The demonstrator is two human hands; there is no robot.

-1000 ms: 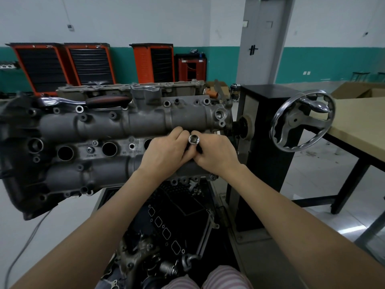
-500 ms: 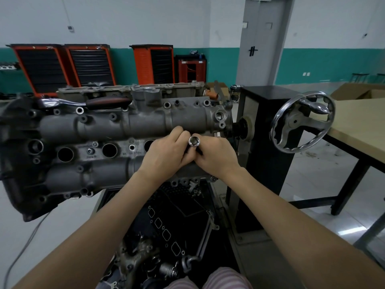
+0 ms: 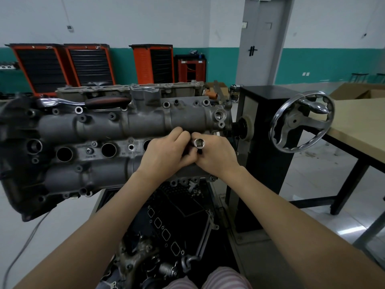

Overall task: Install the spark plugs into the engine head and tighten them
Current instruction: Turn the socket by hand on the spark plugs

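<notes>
A grey engine head (image 3: 100, 126) lies across an engine stand in front of me, with a row of round spark plug wells (image 3: 108, 150) along its middle. My left hand (image 3: 164, 152) and my right hand (image 3: 216, 156) meet over the right-hand wells. Both are closed around a chrome spark plug socket (image 3: 199, 143), whose open square end points up toward me. Its lower part and any plug in it are hidden by my fingers. A ratchet wrench (image 3: 83, 102) with a dark red handle rests on the head's upper left edge.
A chrome handwheel (image 3: 302, 124) sticks out from the black stand column (image 3: 264, 130) on the right. A wooden table (image 3: 358, 124) with cardboard boxes stands further right. Engine parts (image 3: 166, 236) lie in a tray below. Orange tool cabinets (image 3: 62, 67) line the back wall.
The socket's top has shifted slightly up and to the right between my fingers. Both hands stay at the same well.
</notes>
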